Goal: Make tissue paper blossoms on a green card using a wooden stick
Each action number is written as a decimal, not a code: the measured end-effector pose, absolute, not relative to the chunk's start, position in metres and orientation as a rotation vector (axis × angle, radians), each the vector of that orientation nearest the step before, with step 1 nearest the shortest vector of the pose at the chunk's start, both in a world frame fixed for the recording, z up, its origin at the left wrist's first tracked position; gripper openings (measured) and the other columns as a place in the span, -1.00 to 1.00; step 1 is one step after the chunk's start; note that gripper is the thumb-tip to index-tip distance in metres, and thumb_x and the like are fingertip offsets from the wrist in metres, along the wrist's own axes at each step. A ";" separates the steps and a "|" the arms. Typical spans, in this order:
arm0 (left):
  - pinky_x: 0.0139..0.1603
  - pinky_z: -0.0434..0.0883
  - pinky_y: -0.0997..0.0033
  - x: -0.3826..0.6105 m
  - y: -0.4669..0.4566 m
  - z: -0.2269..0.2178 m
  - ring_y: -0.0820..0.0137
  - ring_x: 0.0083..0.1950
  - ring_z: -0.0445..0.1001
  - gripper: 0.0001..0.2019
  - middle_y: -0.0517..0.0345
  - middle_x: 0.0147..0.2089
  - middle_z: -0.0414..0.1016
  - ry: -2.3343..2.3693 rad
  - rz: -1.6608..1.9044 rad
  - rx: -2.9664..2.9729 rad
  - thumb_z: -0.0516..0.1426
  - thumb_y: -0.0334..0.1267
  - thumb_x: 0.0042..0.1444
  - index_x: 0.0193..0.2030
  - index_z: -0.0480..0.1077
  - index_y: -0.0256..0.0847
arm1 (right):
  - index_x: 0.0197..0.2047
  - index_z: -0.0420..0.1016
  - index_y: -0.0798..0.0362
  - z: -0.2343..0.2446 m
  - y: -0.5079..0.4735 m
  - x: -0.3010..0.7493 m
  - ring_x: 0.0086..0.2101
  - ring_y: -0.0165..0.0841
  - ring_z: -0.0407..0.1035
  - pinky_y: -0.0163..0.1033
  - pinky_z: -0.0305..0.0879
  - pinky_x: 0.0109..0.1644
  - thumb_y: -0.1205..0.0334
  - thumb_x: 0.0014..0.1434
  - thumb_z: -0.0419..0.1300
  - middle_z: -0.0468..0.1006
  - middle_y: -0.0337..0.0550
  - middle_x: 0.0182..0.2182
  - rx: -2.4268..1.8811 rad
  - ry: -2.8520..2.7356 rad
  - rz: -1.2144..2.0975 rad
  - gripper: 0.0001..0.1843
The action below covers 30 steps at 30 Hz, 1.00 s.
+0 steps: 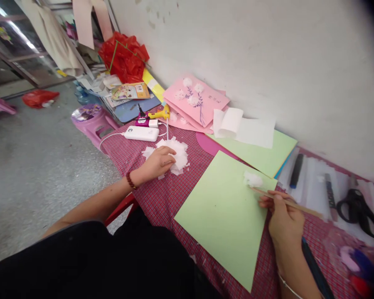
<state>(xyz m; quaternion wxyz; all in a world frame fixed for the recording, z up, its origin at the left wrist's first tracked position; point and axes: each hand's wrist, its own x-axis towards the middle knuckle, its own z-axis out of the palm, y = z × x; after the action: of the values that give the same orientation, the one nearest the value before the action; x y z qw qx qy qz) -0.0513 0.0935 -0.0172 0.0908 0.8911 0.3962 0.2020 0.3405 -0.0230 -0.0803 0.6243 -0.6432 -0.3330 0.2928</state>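
The checked cloth [162, 195] covers the table, and the green sheet [224, 216] lies flat on it right in front of the person, within reach of both hands. The pile [179, 151] of white tissue scraps sits to the left. The left hand [157, 164] rests on it with fingers curled; whether it pinches a scrap, I cannot tell. The right hand [283, 220] is closed, pen-like, on the stick [299, 205], seemingly for fine control. Its tip touches the tuft [253, 179], small, white and fluffy, near the sheet's far corner.
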 end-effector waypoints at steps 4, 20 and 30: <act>0.10 0.35 0.21 -0.052 0.095 -0.011 0.33 -0.01 0.44 -0.83 -0.01 -0.05 0.50 1.196 0.766 2.558 0.11 -0.27 0.20 -0.31 0.52 -0.21 | -0.29 0.48 0.06 -0.082 -0.022 0.342 -0.56 -0.37 0.36 -0.17 0.28 -0.40 -0.09 0.07 0.25 0.53 -0.21 -0.50 -1.480 -0.755 0.679 -0.64; -0.43 0.31 0.52 -0.024 0.074 0.043 0.55 -0.48 0.35 -0.86 0.20 -0.48 0.44 1.187 1.124 1.595 0.23 -0.21 0.08 -0.38 0.50 -0.24 | -0.28 0.50 0.06 -0.084 -0.023 0.342 -0.56 -0.42 0.35 -0.24 0.27 -0.39 -0.02 0.13 0.23 0.52 -0.24 -0.50 -1.443 -0.762 0.692 -0.70; -0.54 0.29 0.56 0.089 0.110 0.038 0.56 -0.58 0.33 -0.82 0.25 -0.58 0.38 0.849 0.798 1.505 0.25 -0.21 0.01 -0.39 0.42 -0.28 | -0.32 0.45 0.08 -0.072 -0.024 0.341 -0.59 -0.41 0.34 -0.26 0.26 -0.46 -0.02 0.15 0.21 0.51 -0.25 -0.57 -1.417 -0.676 0.643 -0.70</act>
<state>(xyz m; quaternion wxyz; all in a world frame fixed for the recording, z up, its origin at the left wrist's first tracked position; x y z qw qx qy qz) 0.0893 0.1097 0.0381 0.5804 0.6438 0.3632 0.3416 0.3413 -0.0240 -0.0724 0.6613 -0.6266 -0.2988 0.2844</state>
